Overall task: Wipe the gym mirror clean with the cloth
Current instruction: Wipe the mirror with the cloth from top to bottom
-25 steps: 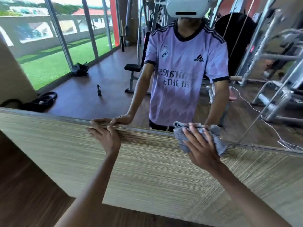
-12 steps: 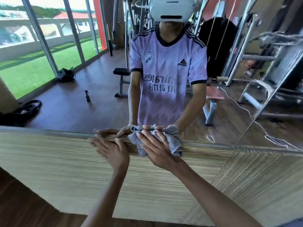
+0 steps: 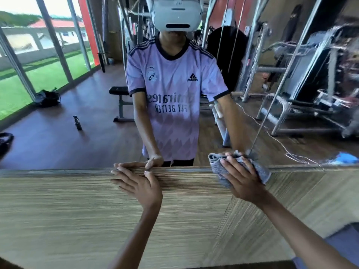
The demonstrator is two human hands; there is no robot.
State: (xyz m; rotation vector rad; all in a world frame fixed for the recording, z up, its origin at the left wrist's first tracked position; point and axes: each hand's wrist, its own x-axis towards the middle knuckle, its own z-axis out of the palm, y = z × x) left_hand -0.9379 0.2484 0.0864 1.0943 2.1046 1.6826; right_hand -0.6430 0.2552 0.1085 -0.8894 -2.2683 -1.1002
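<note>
In the head view, a large wall mirror (image 3: 81, 152) is seen above a striped, wood-grain wall panel (image 3: 68, 210); the two meet along a straight horizontal edge. On the right the glass is crossed by a thin metal seam (image 3: 272, 105), which runs down at a slant to that edge, and the grain of the panel below it turns to another direction.

Much is reflected in the glass. A small dark spray bottle (image 3: 77, 123) is shown upright on the brown floor, well apart from a black padded bench (image 3: 119, 102) behind it. A black bag (image 3: 48, 98) is shown lying by the tall windows on the left. Grey steel gym machines (image 3: 303, 98) are crowded into the right part, blurred. A blue object (image 3: 347, 158) is caught at the far right just above the lower edge; what it is cannot be told. In the middle a person in a lilac short-sleeved shirt (image 3: 172, 105) is reflected.

The left hand (image 3: 139, 183) is laid flat on the wood-grain wall panel, fingers straight and slightly spread, with the fingertips at the lower edge of the glass; nothing is held in it.

A crumpled grey cloth (image 3: 216, 162) is pressed against the bottom of the large wall mirror, just beside the foot of the thin metal seam, and hangs partly over the panel. It is covered by the right hand (image 3: 242, 179), whose fingers are spread and laid almost straight over it, pressing rather than gripping; the thumb is hidden.
</note>
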